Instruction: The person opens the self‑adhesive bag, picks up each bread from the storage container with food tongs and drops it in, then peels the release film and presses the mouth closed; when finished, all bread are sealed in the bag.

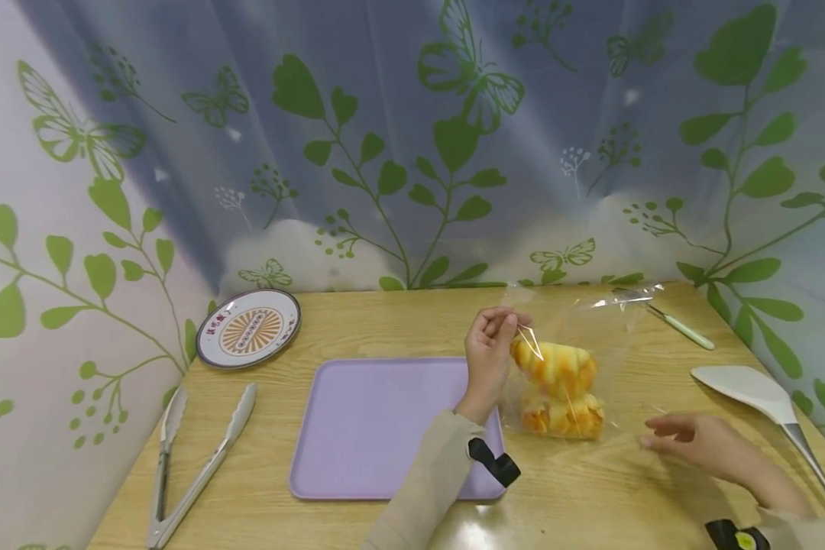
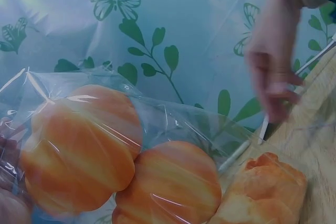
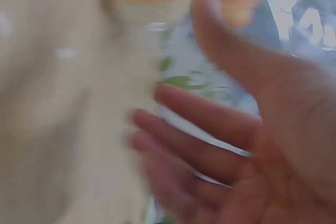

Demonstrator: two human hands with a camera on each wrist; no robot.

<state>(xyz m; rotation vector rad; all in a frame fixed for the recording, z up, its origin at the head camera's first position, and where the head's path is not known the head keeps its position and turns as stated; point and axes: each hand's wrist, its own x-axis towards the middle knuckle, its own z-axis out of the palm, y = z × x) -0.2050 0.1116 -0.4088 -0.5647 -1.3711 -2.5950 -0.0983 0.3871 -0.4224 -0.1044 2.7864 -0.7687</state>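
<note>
My left hand (image 1: 488, 355) pinches the upper left edge of a clear plastic bag (image 1: 615, 332) between thumb and fingers. Golden-brown bread rolls show through the film, one (image 1: 557, 368) above the other (image 1: 567, 416). Seen from the left wrist, two rounded bread pieces (image 2: 81, 150) and a rougher one (image 2: 268, 190) appear behind the plastic. To the right of the bag, my right hand (image 1: 708, 447) is held over the table, fingers slightly bent and apart, gripping nothing. Its spread fingers are blurred in the right wrist view.
Left of the bag lies a purple tray (image 1: 378, 428), partly under my left forearm. Farther left are metal tongs (image 1: 206, 470) and a patterned plate (image 1: 250, 328). A white-headed spatula (image 1: 749, 389) and a thin green-handled tool (image 1: 687, 330) lie at the right. A leaf-print curtain (image 1: 385, 252) hangs behind.
</note>
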